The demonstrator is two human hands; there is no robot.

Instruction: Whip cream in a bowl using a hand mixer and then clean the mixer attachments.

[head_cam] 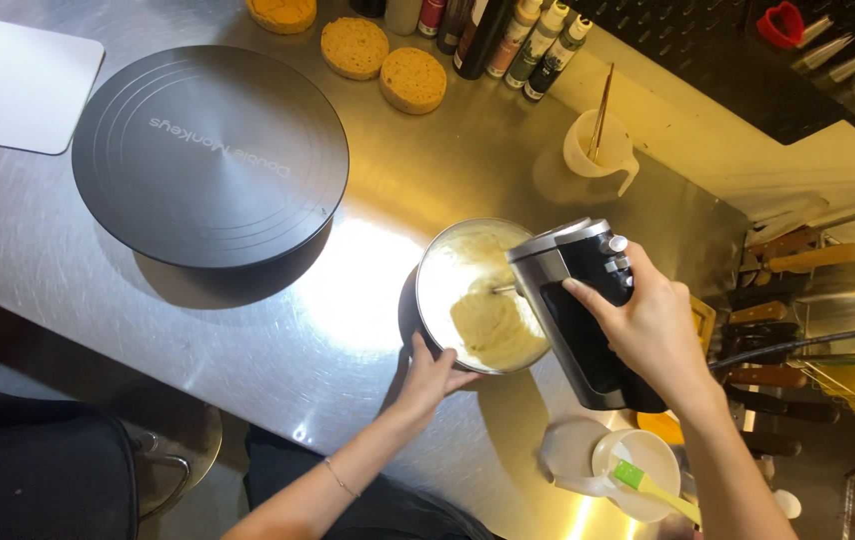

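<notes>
The hand mixer (pixel 583 305) hides the far rim of the metal bowl (pixel 448 262), and its beaters sink out of sight in the pale batter (pixel 493 325). The sponge round (pixel 283 12) and bottles (pixel 518 35) are cut off by the top edge.

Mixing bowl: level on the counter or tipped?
Tipped. The mixing bowl leans toward the left hand gripping its near rim; pale batter pools at that side.
</notes>
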